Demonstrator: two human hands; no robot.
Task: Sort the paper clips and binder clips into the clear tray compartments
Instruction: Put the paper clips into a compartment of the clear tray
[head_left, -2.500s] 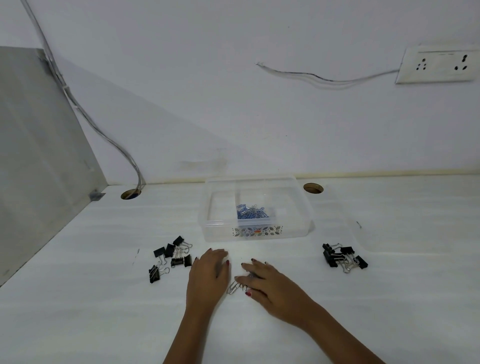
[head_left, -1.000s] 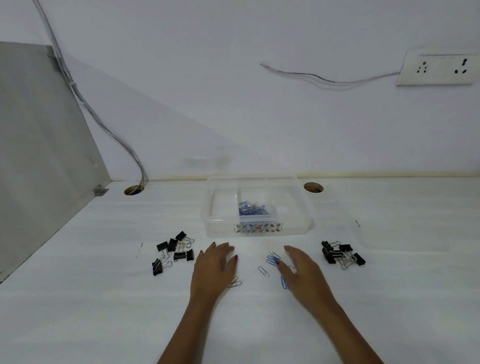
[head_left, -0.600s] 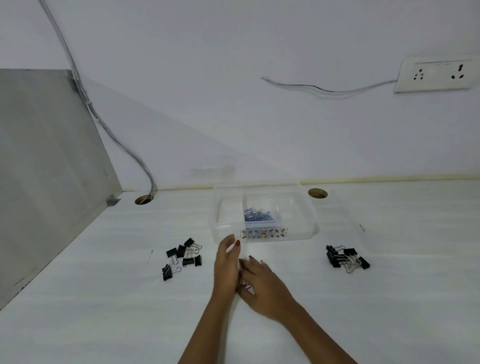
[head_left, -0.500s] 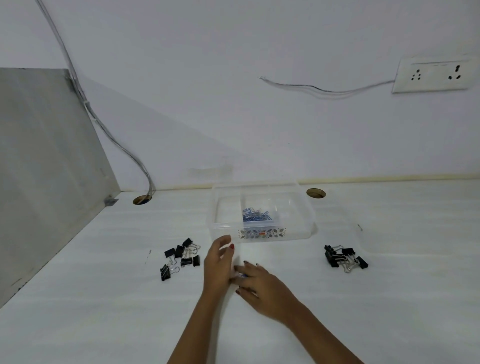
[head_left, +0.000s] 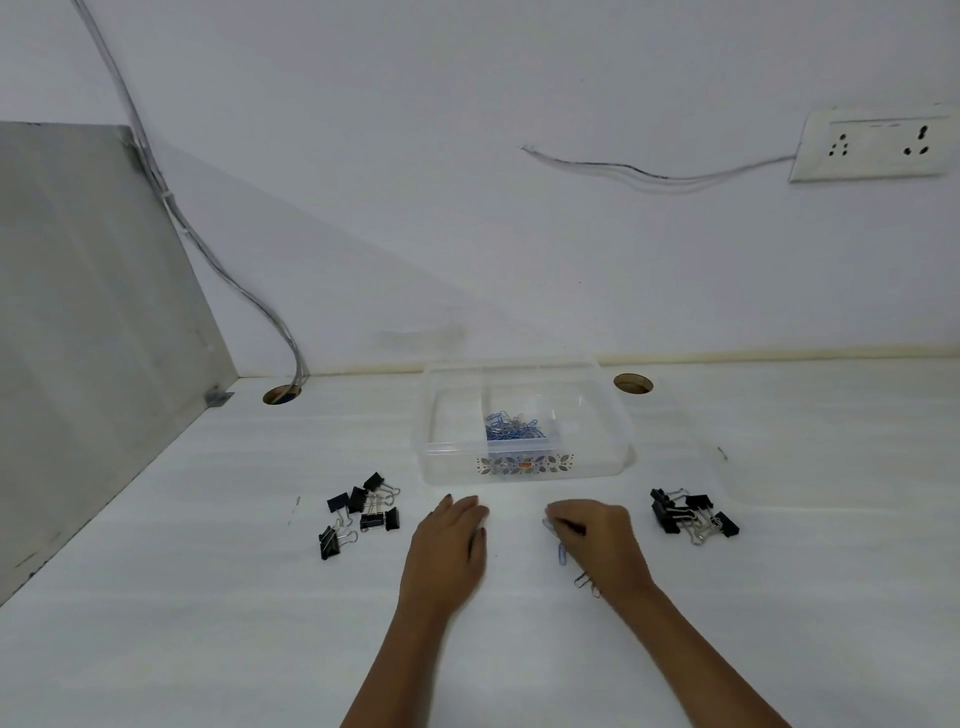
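Note:
A clear tray (head_left: 613, 457) with a divider stands at the back of the white desk. Blue paper clips (head_left: 511, 428) lie in its right compartment, by the divider; its left compartment looks bare. Two piles of black binder clips lie in front of it, one on the left (head_left: 361, 512) and one on the right (head_left: 691, 517). My left hand (head_left: 449, 551) rests flat, palm down, on the desk between the left pile and my right hand. My right hand (head_left: 597, 535) has its fingers curled, pinching a pale blue paper clip (head_left: 548, 525). Two loose paper clips (head_left: 562, 553) lie beside and under it.
A clear lid (head_left: 831, 478) lies flat on the desk right of the tray. Two round cable holes (head_left: 632, 383) open near the wall, with cables rising from the left one (head_left: 283, 395). A grey panel (head_left: 78, 338) closes off the left side.
My hands were pressed together in front of the tray half a second ago. They have since drawn apart, the right one moving toward the right pile, and loose paper clips show again.

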